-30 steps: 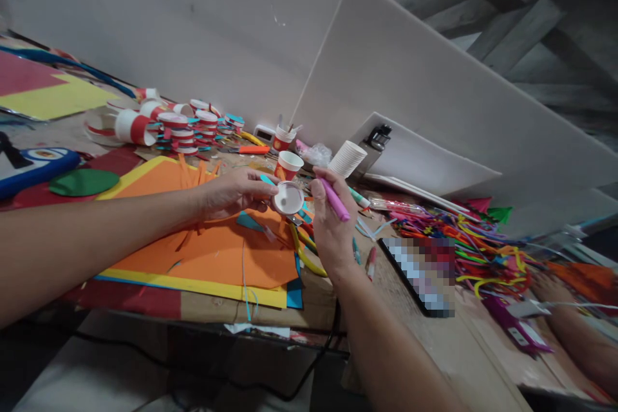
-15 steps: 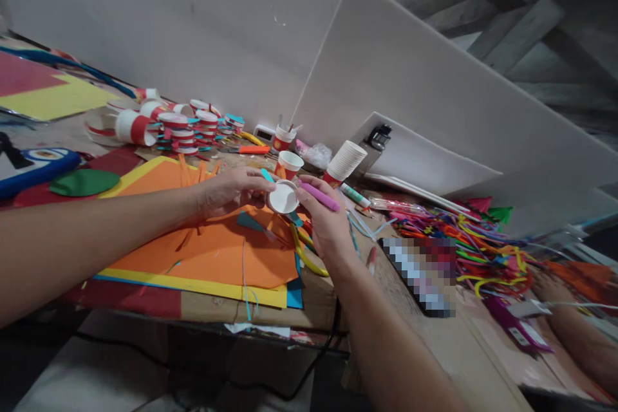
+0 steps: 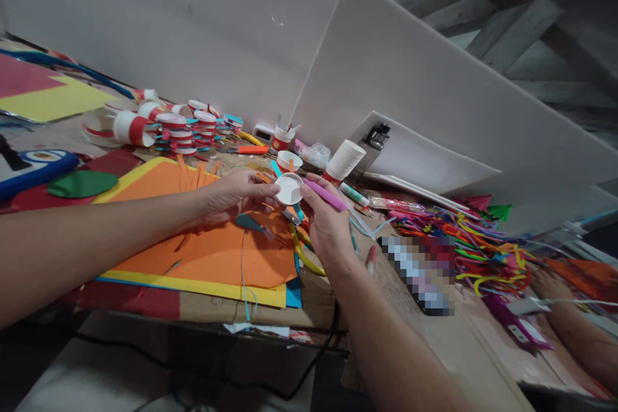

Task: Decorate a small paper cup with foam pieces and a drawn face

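Between my two hands is a cut-down paper cup [image 3: 290, 189], a shallow white round piece with blue and orange strips sticking out at its rim. My left hand [image 3: 237, 196] pinches its left side between thumb and fingers. My right hand [image 3: 324, 215] grips its right side, and a pink pen-like stick [image 3: 324, 194] also lies in that hand, its left end hidden by the fingers. Below the hands are orange paper sheets [image 3: 203, 251] with loose orange strips on them. Yellow-handled scissors [image 3: 309, 260] lie partly hidden under my right hand.
A stack of paper cups [image 3: 344, 161] and a bottle [image 3: 371, 148] stand behind. Several red-and-white cup pieces [image 3: 176, 132] sit at back left. A phone [image 3: 415, 277] and colourful pipe cleaners [image 3: 473, 238] lie right, near another person's arm [image 3: 574, 328].
The cut-down cup has moved slightly right and up and turned a little, so its strips point differently. Both hands have kept hold of it.
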Demonstrator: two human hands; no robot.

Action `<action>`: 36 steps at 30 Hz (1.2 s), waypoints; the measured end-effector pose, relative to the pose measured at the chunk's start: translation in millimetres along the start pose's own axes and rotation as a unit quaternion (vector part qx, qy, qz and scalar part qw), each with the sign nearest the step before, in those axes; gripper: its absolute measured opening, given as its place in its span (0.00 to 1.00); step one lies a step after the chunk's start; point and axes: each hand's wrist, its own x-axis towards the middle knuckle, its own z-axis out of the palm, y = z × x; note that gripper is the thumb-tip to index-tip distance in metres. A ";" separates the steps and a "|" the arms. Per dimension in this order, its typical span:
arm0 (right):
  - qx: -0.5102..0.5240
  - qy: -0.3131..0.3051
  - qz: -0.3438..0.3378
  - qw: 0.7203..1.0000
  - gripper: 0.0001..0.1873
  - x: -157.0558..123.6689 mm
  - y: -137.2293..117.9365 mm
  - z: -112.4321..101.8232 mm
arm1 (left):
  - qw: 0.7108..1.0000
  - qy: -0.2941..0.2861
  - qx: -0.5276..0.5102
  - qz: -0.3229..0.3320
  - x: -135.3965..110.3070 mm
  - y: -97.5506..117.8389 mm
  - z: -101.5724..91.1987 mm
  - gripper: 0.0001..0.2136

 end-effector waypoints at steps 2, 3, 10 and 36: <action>-0.026 -0.005 -0.017 1.000 0.17 -0.9 -0.4 0.1 | 1.000 0.016 0.004 0.021 1.2 -1.8 -2.0 0.13; -0.050 -0.001 -0.036 0.998 0.16 -1.3 -1.7 -0.2 | 0.999 0.025 0.005 0.031 2.0 -2.2 -3.1 0.12; -0.235 0.003 -0.238 0.942 0.14 -9.6 -17.9 -2.5 | 0.998 0.050 -0.002 0.041 4.7 -0.7 -6.8 0.13; -0.325 -0.052 -0.255 0.909 0.10 -14.0 -5.5 -0.2 | 0.995 0.020 0.065 0.078 3.1 -5.0 -5.8 0.14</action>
